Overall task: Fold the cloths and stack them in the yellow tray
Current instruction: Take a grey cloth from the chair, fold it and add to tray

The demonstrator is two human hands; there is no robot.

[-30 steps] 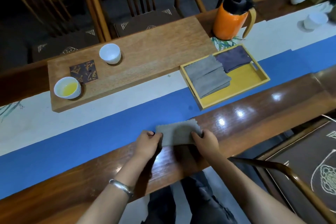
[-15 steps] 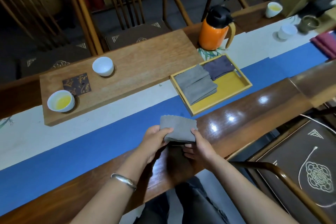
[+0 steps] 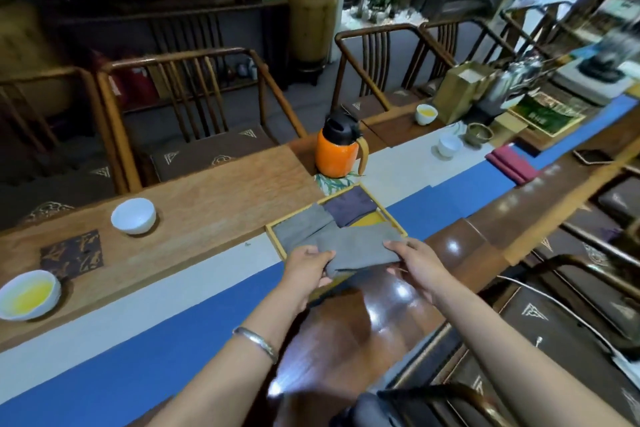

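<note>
Folded grey cloth [image 3: 356, 246] held over the near edge of the yellow tray [image 3: 275, 241].

Left hand [image 3: 308, 265] and right hand [image 3: 415, 262] each pinch an end; it hides the tray's front. Inside lie a grey cloth stack [image 3: 304, 225] and a purple cloth [image 3: 349, 206]. An orange flask [image 3: 337, 149] stands just behind, a white cup [image 3: 133, 215] on the wooden board [image 3: 207, 204] to the left.

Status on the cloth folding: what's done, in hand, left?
Done: a grey cloth and a dark cloth lie folded in the tray. In hand: left hand and right hand grip a folded grey cloth over the tray. Left: setting it down.
</note>
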